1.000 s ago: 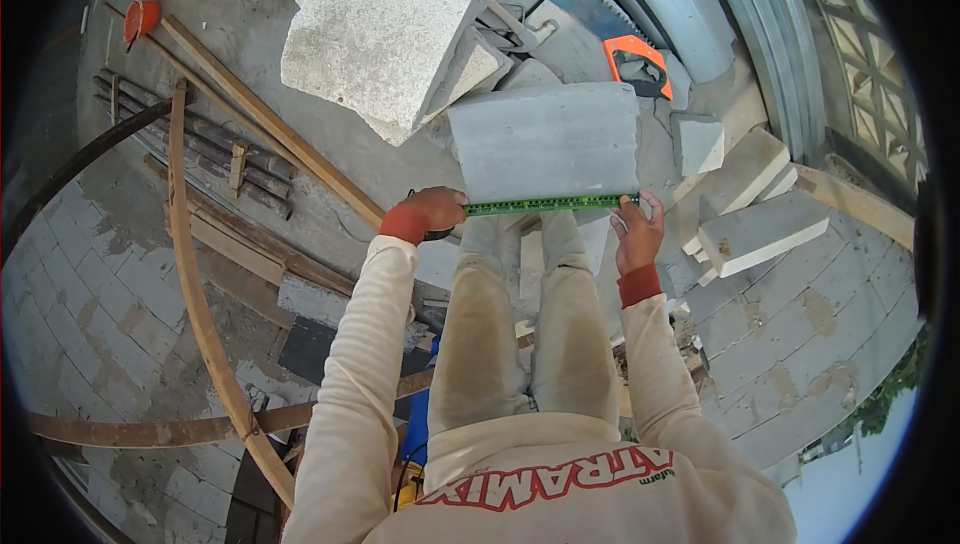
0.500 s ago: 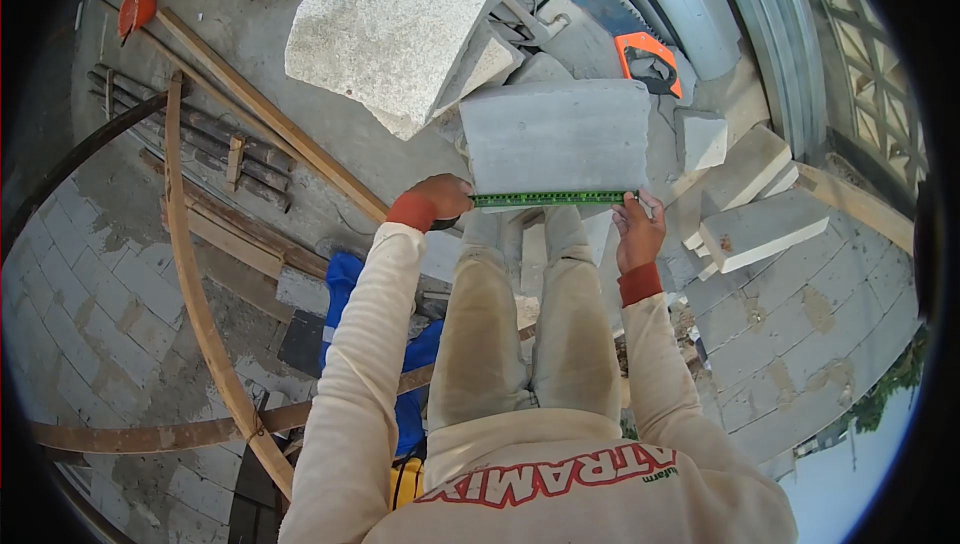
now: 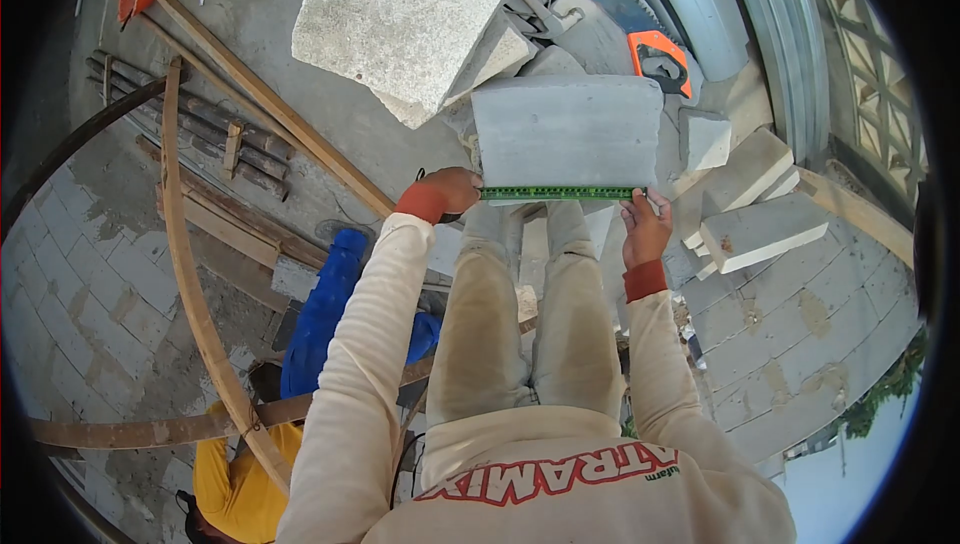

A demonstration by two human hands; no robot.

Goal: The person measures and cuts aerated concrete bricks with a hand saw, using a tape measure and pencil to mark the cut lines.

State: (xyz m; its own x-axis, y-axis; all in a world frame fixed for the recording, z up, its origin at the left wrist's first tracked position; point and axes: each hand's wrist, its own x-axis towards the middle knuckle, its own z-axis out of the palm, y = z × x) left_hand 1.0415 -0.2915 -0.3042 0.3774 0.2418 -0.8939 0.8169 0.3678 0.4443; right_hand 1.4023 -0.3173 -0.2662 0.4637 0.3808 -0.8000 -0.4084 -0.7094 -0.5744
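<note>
A grey concrete block lies flat in front of my knees. A green measuring tape is stretched along its near edge. My left hand grips the tape's case at the block's left corner. My right hand pinches the tape's free end at the right corner, with something small and white between its fingers.
A large rough stone slab leans behind the block. An orange-handled saw lies at the back right. Cut white blocks sit at the right. Wooden planks and a curved strip lie left. A person in blue and yellow crouches lower left.
The block and tape sit slightly higher in view. The person in blue has come further into view at lower left, with yellow clothing now showing. Both hands keep hold of the tape.
</note>
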